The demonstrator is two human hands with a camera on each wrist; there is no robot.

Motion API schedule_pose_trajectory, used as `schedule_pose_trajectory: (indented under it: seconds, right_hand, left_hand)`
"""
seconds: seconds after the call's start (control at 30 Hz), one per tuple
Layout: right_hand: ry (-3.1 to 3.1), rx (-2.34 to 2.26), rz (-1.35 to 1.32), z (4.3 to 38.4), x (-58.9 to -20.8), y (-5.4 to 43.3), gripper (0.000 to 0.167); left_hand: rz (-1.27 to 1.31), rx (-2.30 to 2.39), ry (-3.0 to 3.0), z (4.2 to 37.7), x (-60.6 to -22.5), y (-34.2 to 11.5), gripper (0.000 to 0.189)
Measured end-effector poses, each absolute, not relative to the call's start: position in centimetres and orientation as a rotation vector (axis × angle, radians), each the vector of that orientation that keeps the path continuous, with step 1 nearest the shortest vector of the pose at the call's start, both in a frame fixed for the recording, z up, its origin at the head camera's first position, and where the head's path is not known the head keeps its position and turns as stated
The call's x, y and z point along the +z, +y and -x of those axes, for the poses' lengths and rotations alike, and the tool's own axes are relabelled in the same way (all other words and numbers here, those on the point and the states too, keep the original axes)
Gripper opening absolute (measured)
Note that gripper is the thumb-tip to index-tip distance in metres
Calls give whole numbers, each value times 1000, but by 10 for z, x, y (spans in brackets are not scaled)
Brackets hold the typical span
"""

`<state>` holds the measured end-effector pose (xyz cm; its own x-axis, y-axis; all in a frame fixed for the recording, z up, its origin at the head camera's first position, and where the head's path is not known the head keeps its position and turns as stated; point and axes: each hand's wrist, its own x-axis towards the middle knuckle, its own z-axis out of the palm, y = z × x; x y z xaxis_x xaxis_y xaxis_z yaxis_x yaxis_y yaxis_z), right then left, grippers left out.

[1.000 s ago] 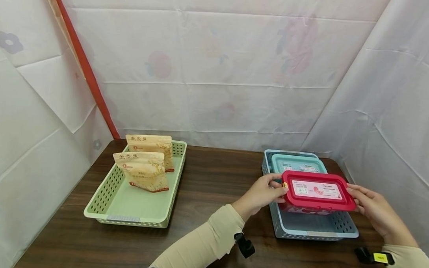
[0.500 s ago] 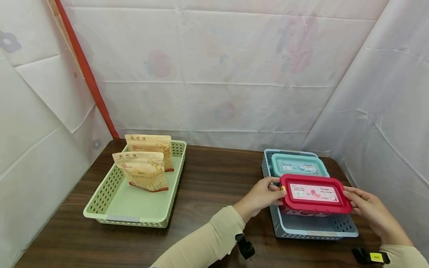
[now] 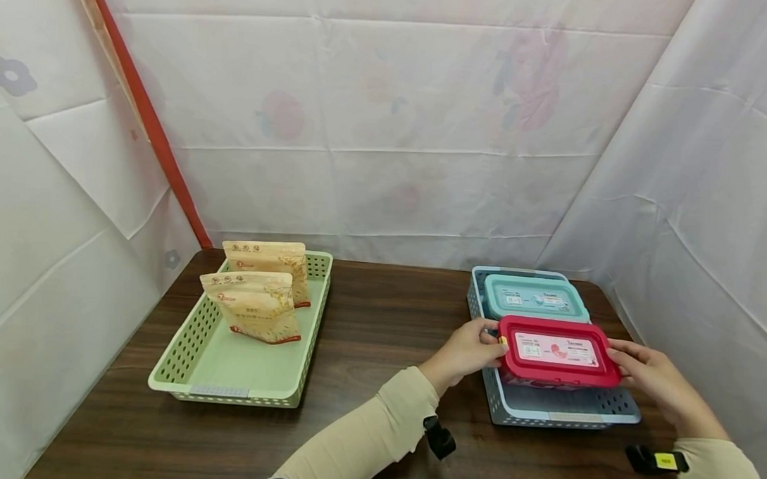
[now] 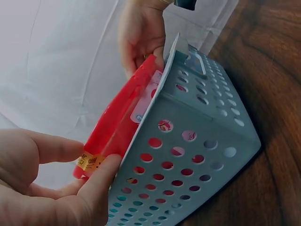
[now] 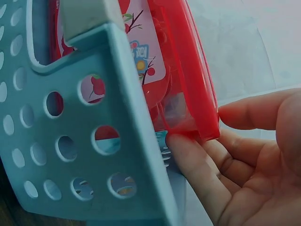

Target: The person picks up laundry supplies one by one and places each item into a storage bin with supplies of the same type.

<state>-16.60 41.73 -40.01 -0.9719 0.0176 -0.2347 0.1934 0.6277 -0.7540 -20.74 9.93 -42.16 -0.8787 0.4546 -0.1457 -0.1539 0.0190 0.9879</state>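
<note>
Between my two hands is a red lidded box (image 3: 558,353) with a pink label, low inside the blue perforated basket (image 3: 564,418). My left hand (image 3: 467,352) pinches its left end by the lid's rim, where a small yellow sticker shows in the left wrist view. At the opposite end, the fingers and thumb of my right hand (image 3: 657,381) grip the lid's edge. Through the basket's holes in the left wrist view, the box's red side is visible. Just behind it in the same basket sits a teal lidded box (image 3: 536,298), its front partly covered by the red one.
On the left of the dark wooden table (image 3: 381,317) stands a green perforated basket (image 3: 245,383). Two beige pouches stand in it, a front pouch (image 3: 257,309) and a rear pouch (image 3: 298,282). White cloth (image 3: 387,127) hangs behind and at both sides.
The red box has come down and toward me, slightly left, settling lower in the blue basket with both hands on it. More of the teal box now shows behind it.
</note>
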Motion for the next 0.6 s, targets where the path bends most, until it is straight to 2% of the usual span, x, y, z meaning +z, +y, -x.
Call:
schedule_pose_trajectory:
  seconds: [0.6]
  right_hand:
    - [2703,-1157,-165,166,-397,413,69]
  left_hand:
    - [-341,1773,2009,210,-418,102,42]
